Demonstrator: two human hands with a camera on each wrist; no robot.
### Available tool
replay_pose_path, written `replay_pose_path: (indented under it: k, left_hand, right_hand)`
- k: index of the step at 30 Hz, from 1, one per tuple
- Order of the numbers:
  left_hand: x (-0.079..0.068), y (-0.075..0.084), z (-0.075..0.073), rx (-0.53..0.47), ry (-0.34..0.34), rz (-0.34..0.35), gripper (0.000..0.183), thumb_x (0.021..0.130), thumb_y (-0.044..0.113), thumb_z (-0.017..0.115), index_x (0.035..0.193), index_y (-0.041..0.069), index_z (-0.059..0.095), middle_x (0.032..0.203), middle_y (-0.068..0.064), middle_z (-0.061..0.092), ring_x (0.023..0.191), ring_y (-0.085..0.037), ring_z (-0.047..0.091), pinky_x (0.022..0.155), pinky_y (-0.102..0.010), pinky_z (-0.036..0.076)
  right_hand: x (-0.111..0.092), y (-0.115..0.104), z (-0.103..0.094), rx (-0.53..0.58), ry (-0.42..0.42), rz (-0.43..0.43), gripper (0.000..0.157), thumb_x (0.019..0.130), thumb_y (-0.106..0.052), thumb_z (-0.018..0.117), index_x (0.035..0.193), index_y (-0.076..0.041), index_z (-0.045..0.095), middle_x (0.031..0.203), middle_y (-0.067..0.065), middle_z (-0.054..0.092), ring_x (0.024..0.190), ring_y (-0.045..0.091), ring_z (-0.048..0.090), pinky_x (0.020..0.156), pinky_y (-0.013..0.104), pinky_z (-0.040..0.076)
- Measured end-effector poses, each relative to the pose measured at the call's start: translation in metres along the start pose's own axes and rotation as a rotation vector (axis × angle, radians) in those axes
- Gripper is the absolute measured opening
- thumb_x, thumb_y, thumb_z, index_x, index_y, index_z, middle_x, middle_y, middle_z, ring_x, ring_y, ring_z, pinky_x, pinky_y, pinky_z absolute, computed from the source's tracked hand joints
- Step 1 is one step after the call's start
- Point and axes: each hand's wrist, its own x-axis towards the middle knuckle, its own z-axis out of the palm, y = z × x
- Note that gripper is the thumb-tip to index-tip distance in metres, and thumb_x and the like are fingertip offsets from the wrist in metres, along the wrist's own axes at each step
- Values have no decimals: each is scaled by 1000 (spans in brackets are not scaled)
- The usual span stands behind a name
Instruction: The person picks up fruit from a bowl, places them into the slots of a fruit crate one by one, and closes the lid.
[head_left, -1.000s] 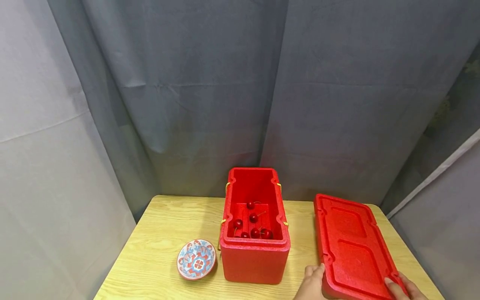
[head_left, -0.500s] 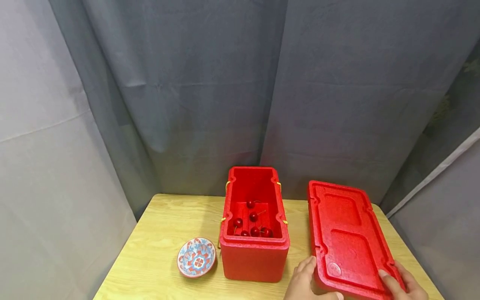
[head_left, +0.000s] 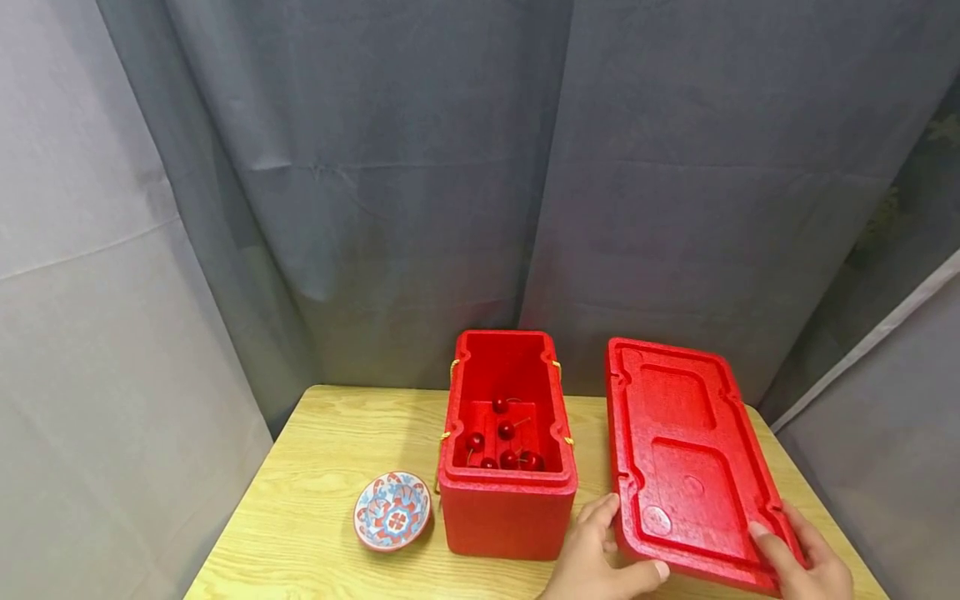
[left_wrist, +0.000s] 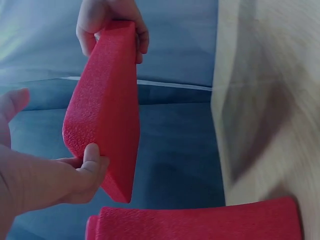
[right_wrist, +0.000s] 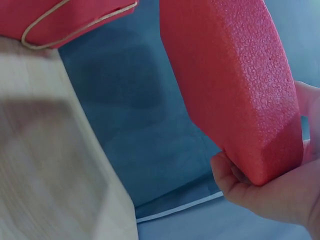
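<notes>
Both hands hold a red foam lid (head_left: 693, 467), raised off the table and tilted. My right hand (head_left: 806, 562) grips its near right corner, thumb on the top face and fingers beneath; in the right wrist view the hand (right_wrist: 275, 195) wraps the lid's corner (right_wrist: 225, 85). My left hand (head_left: 600, 554) is at the near left corner, bent fingers against the side. The left wrist view shows that hand's (left_wrist: 55, 180) fingertips on the lid (left_wrist: 105, 105), its thumb standing apart. Left of the lid stands the uncovered red foam box (head_left: 510, 521), with several dark red cherries (head_left: 507, 429) inside.
A patterned bowl (head_left: 392, 510) sits left of the box on the wooden table (head_left: 315, 492). Yellow cords (head_left: 557, 364) show at the box's rim, and a cord (right_wrist: 30, 42) hangs along its side. Grey curtains (head_left: 412, 208) stand close behind the table.
The lid has risen off the table and shifted slightly left, with its far end lifting higher. Both hands have moved up with it. Box, cherries and bowl have stayed in place.
</notes>
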Motion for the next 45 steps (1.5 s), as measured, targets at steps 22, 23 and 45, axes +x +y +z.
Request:
replay_pose_path:
  k: [22, 23, 45]
  left_hand:
    - [3, 29, -49, -96, 68, 51, 62, 74, 17, 75, 129, 2, 51, 110, 3, 52, 88, -16, 52, 76, -26, 44]
    - [4, 29, -52, -96, 76, 57, 62, 74, 18, 75, 129, 2, 51, 111, 3, 52, 90, -17, 52, 77, -26, 44]
    - [16, 39, -120, -72, 151, 17, 54, 79, 15, 70, 127, 0, 49, 106, -12, 56, 95, -24, 54, 73, -33, 48]
  right_hand:
    - [-20, -42, 38, 306, -169, -239, 80, 90, -23, 62, 148, -3, 10, 136, 19, 28, 76, -3, 58, 64, 17, 50]
    - [-21, -43, 41, 317, -183, -259, 79, 91, -21, 61, 148, -2, 10, 135, 19, 28, 77, -3, 58, 65, 17, 50]
    - [-34, -87, 100, 364, -351, -496, 78, 90, -6, 59, 148, -3, 8, 142, 18, 23, 103, 3, 47, 78, 15, 46]
